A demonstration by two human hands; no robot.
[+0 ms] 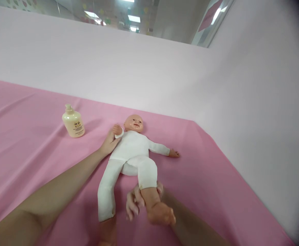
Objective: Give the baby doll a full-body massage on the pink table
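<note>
A baby doll (132, 147) with a white cloth body lies on its back, its head toward the wall. My left hand (109, 141) is closed around the doll's arm on the left side, close to the doll's small hand (117, 129); most of my fingers are hidden there. From underneath, my right hand (134, 201) grips the doll's bent leg (149, 196) near the ankle, with the fingers showing on the left side and the foot (161, 214) raised. The other leg (107, 198) lies stretched out, its foot partly cut off by the frame.
A cream pump bottle (74, 123) stands left of the doll. Beneath everything is a pink cloth (203, 177) with some creases. A white wall (88, 61) closes off the back and right, with a window or mirror (149, 17) above.
</note>
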